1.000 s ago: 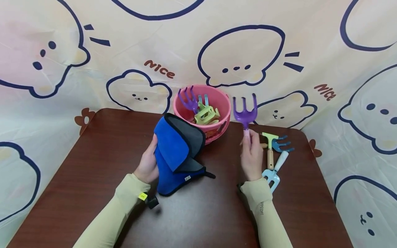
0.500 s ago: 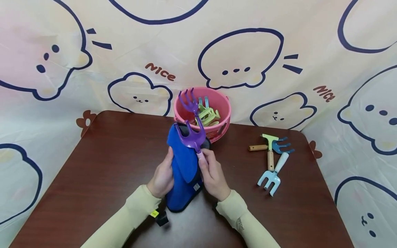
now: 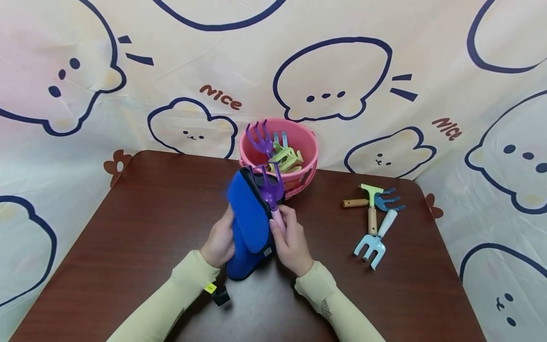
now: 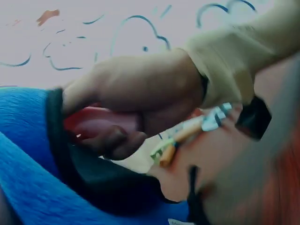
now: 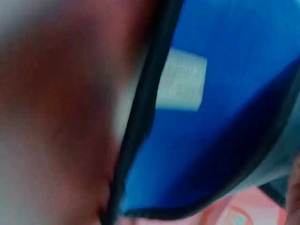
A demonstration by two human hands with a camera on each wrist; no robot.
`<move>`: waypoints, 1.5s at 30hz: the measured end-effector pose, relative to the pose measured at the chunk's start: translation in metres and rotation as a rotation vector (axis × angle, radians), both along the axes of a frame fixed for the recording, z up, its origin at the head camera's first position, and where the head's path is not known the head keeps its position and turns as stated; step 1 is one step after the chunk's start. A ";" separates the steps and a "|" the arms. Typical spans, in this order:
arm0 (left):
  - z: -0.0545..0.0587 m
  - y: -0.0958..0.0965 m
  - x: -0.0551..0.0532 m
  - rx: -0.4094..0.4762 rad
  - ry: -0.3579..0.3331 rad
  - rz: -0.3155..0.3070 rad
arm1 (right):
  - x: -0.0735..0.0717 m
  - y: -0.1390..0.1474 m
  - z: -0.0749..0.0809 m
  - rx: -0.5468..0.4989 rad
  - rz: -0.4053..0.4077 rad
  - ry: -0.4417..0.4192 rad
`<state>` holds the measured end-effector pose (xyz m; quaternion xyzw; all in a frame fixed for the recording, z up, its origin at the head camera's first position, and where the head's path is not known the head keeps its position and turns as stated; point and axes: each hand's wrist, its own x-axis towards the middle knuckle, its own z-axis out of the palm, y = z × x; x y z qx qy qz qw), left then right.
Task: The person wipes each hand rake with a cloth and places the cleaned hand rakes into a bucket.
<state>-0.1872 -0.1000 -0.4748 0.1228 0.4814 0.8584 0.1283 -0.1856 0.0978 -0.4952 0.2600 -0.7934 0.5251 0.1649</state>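
Observation:
A blue cloth pouch [image 3: 249, 223] with black edging is held up over the table's middle, gripped along its left side by my left hand [image 3: 219, 241]. My right hand [image 3: 296, 244] holds a small purple hand fork [image 3: 272, 191] by its pink handle. The fork's prongs point up and away at the pouch's upper opening; part of them is hidden by the dark edge. In the left wrist view, the right hand [image 4: 145, 84] curls round the pink handle [image 4: 103, 121] beside the pouch's edge. A white label [image 5: 182, 80] shows on the blue cloth in the right wrist view.
Behind the pouch stands a pink bucket [image 3: 308, 164] holding another purple fork [image 3: 261, 142] and green tools [image 3: 285, 159]. On the table's right lie a light-blue fork [image 3: 376, 243], a green-headed tool [image 3: 372, 204], a dark-blue rake [image 3: 386, 202] and a wooden handle [image 3: 354, 203].
My right hand has carried the purple fork leftward from the table's right side to the pouch. The prongs have gone behind the pouch's edge. My left hand has shifted slightly right, turning the pouch.

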 end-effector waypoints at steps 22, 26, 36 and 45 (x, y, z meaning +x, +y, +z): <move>0.002 0.003 -0.001 0.125 0.056 0.236 | 0.003 -0.004 -0.003 -0.139 0.209 -0.065; 0.004 0.005 -0.007 0.155 0.117 0.286 | -0.001 -0.004 -0.008 -0.097 0.178 -0.068; -0.006 0.012 -0.001 -0.341 0.275 0.326 | 0.004 -0.004 -0.016 -0.042 0.192 -0.221; -0.003 0.002 -0.008 -0.676 0.328 0.536 | -0.002 0.001 -0.012 0.042 0.213 -0.213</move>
